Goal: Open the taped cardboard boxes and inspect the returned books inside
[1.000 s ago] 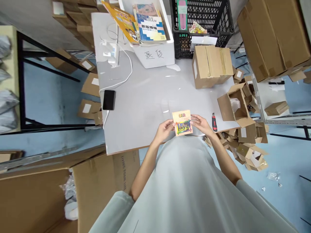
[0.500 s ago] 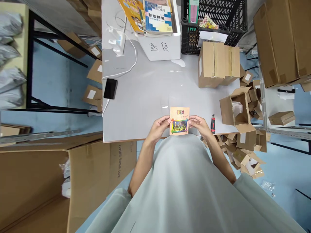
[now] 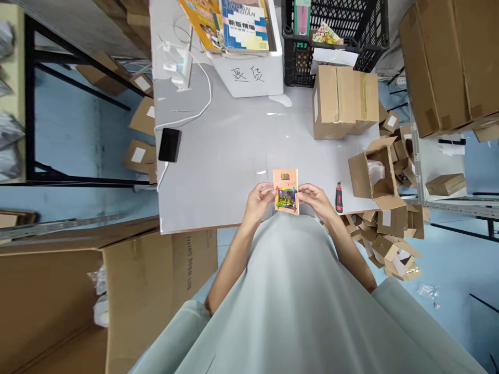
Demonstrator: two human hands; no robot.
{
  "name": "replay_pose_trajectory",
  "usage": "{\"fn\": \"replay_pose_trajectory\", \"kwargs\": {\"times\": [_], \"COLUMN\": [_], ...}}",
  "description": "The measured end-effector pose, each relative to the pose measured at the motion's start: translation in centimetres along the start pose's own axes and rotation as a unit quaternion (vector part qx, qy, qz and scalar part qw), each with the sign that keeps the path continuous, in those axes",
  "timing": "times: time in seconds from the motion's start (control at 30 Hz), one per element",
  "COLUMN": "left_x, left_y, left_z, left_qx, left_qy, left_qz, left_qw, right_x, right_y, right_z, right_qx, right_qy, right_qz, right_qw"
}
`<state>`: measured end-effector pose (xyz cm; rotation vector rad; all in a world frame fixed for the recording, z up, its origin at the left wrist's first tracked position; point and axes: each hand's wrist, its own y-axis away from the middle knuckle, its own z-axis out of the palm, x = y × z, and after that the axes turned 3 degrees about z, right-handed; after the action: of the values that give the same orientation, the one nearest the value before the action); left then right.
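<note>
A small orange booklet (image 3: pixel 286 178) with a bright rainbow-framed picture is held up at the front edge of the grey table (image 3: pixel 218 176). My left hand (image 3: pixel 258 201) pinches its left edge between thumb and fingers. On the opposite edge, my right hand (image 3: pixel 316 200) grips it the same way. To the right of my right hand lies a red and black utility knife (image 3: pixel 339 198). A black phone (image 3: pixel 169 145) with a white cable rests at the table's left side.
Behind are a white bin (image 3: pixel 253 78) of books, a black crate (image 3: pixel 298 67) and two closed cartons (image 3: pixel 335 104). An open carton (image 3: pixel 360 174) stands at the right edge. A large open box (image 3: pixel 144 291) is at lower left.
The booklet has turned slightly and looks narrower, with both hands still on it. The whole view has shifted a little, so the table and boxes appear further left.
</note>
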<state>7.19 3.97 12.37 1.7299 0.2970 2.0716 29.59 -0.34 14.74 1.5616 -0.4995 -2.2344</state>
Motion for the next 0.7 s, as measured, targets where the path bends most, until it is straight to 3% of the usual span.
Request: {"fn": "replay_pose_trajectory", "kwargs": {"times": [0.2, 0.33, 0.47, 0.6, 0.7], "left_x": [0.6, 1.6, 2.5, 3.0, 3.2], "left_y": [0.9, 1.6, 1.7, 1.8, 1.9], "left_z": [1.0, 0.6, -0.5, -1.3, -1.8], "left_qx": [-0.101, -0.130, -0.123, -0.080, -0.051], "left_qy": [0.038, 0.081, 0.085, 0.079, 0.080], "left_qz": [0.018, -0.012, -0.048, -0.048, -0.043], "left_qw": [0.994, 0.988, 0.988, 0.992, 0.995], "right_x": [0.3, 0.5, 1.4, 2.1, 1.7], "right_y": [0.7, 1.0, 1.1, 1.5, 2.0], "right_z": [3.1, 4.3, 5.1, 5.4, 5.3], "right_qx": [-0.014, -0.007, 0.044, 0.121, 0.124], "right_qy": [0.037, 0.082, 0.116, 0.144, 0.160], "right_qz": [-0.065, -0.069, -0.071, -0.110, -0.134], "right_qw": [0.997, 0.994, 0.990, 0.976, 0.970]}}
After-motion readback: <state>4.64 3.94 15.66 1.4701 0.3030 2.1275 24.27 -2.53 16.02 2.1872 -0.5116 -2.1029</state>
